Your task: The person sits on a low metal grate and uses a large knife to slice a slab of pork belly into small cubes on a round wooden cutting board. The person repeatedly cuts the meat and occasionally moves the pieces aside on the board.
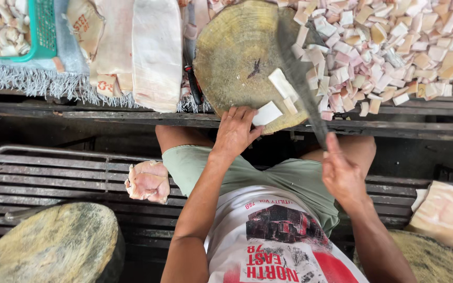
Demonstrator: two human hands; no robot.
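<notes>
Round wooden chopping block [237,57]: left hand [235,131] pinches white strip [267,113], right hand [342,175] grips cleaver [297,73] beside it.

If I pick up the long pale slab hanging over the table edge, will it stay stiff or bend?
The pale slab probably bends: its end already droops over the table edge. Its glossy surface suggests it is slippery. It looks thick and wide, so likely heavy for one hand.
</notes>
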